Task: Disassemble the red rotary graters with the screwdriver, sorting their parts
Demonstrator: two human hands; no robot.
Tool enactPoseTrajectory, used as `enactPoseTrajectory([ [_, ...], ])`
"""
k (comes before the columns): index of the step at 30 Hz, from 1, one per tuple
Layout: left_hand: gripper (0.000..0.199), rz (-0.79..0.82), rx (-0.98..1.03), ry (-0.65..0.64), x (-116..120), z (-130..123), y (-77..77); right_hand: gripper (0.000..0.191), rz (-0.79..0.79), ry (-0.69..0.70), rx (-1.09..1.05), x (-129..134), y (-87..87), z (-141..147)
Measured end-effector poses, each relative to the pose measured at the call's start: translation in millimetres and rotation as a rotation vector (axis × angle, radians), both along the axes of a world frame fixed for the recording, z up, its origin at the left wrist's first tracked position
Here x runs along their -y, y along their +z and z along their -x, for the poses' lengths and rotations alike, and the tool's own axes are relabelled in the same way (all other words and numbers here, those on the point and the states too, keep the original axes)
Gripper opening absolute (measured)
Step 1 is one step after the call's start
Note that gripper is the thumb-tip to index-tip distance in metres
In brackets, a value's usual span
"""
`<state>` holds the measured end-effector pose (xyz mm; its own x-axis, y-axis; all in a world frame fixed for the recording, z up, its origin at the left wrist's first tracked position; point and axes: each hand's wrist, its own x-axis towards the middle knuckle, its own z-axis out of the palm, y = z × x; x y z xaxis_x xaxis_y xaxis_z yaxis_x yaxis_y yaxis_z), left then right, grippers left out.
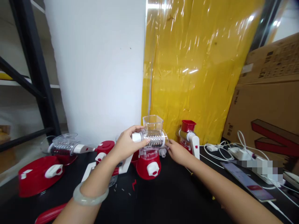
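Observation:
A rotary drum grater with a red base (143,168) stands upright in front of me at the middle of the table. Its clear hopper (153,124) rises above a studded metal drum (155,141). My left hand (128,141) is closed round the left side of the clear housing, with the thumb along the drum. At the housing's right end, my right hand (178,151) is closed with its fingertips on the clear rim. The white crank handle hangs down left of the base. A white knob (153,169) is on the base's front.
Another grater lies at the left, its red base (35,180) toward me. A smaller grater with a red hopper (188,125) stands at the right. Farther right are a phone (247,180), white cables and a cardboard box (263,102). Small screws and a red piece (134,184) lie in front.

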<state>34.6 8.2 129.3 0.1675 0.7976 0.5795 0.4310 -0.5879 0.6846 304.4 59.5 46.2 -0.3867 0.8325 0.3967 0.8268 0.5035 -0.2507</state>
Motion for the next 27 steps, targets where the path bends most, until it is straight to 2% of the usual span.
enactPoseTrajectory([
  [4, 0.051, 0.040, -0.005, -0.125, 6, -9, -1.8, 0.037, -0.137, 0.019, -0.270, 36, 34.4, -24],
  [7, 0.054, 0.075, -0.010, -0.182, 11, -19, -5.4, 0.041, -0.134, 0.090, -0.420, 65, 44.6, -31],
  [9, 0.055, 0.102, -0.007, -0.223, 13, -26, -8.7, 0.041, -0.087, 0.134, -0.519, 78, 37.0, -31],
  [11, 0.055, 0.133, -0.004, -0.254, 13, -33, -12.4, 0.043, -0.029, 0.152, -0.653, 84, 19.0, -29],
  [15, 0.055, 0.170, -0.026, -0.283, 12, -42, -21.7, 0.060, 0.124, 0.220, -0.919, 83, -21.7, -21],
  [17, 0.055, 0.177, -0.040, -0.286, 11, -45, -27.1, 0.062, 0.223, 0.283, -0.986, 83, -31.6, -17],
  [19, 0.056, 0.185, -0.046, -0.278, 11, -47, -31.9, 0.060, 0.324, 0.342, -1.013, 82, -32.4, -15],
  [24, 0.057, 0.234, -0.103, -0.269, 17, -50, -37.2, 0.049, 0.582, 0.507, -0.955, 75, -21.1, -22],
  [27, 0.055, 0.308, -0.132, -0.296, 21, -50, -38.6, 0.043, 0.667, 0.591, -0.919, 71, -19.2, -26],
])
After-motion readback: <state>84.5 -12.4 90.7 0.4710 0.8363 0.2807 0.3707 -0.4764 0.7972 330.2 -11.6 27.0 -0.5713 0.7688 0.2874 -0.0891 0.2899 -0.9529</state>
